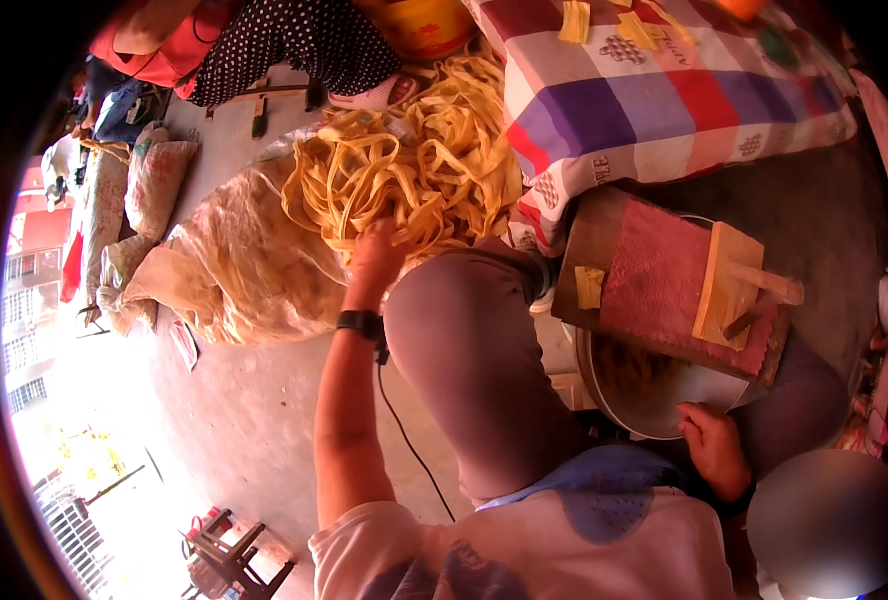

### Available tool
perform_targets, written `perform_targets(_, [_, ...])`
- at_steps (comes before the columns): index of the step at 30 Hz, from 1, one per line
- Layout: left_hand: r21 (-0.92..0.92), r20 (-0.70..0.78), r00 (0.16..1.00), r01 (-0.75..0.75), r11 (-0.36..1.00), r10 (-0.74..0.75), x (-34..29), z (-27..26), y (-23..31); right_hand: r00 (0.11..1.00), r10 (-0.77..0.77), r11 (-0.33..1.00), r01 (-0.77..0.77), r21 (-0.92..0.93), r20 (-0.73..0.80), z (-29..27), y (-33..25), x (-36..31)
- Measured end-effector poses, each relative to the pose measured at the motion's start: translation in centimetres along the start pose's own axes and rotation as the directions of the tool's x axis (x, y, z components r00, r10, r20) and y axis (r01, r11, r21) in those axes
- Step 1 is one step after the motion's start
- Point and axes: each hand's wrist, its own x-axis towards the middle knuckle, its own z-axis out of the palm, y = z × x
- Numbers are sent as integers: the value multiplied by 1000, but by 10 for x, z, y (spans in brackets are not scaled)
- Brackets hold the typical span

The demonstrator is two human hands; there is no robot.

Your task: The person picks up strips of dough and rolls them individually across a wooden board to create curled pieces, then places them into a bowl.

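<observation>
Near, at 5 o'clock: right hand [714, 447] rests on the rim of a round grey metal basin [654, 395], fingers curled over the edge. Loose grip, nothing else held.

Just past the basin, at 3 o'clock: dark wooden board [589, 250] lying across it, topped with a pink-red cloth pad [659, 280]. A pale flat wooden block with a peg handle [729, 285] sits on the pad's right end. One small yellow strip piece [589, 287] lies on the board's left end.

Centre: bent knee in grey-mauve trousers [469, 360].

Left forearm runs up past the knee, black wristband [362, 323] with a thin black cable [404, 440] hanging from it. Left hand [376, 255] is pushed into a heap of long flat yellow strips [414, 165] at 12 o'clock. Fingers are buried in the strips; cannot tell how far closed they are, or whether any are gripped.

The heap sits on a large crumpled translucent plastic sack [234, 265] on the concrete floor [244, 420], at 10 to 11 o'clock.

Farther, at 1 o'clock: big checked woven bag, red, purple and white [664, 100], touching the heap's right side.

Far, at 9 o'clock: stuffed pale sacks [154, 180].
</observation>
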Motion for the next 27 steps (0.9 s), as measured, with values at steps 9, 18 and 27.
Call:
perform_targets(9, [-95, -286, 955, 48, 994, -73, -21, -70, 19, 987, -153, 988, 153, 0, -55, -10, -9, 5])
perform_targets(18, [-616, -344, 932, -313, 723, 110, -49, -245, 115, 804, -560, 826, 562, -55, -197, -39, -82, 6])
perform_targets(27, [-82, -148, 987, -77, 994, 64, -16, 19, 27, 955, -147, 984, 167, 57, -257, -28, -12, -52])
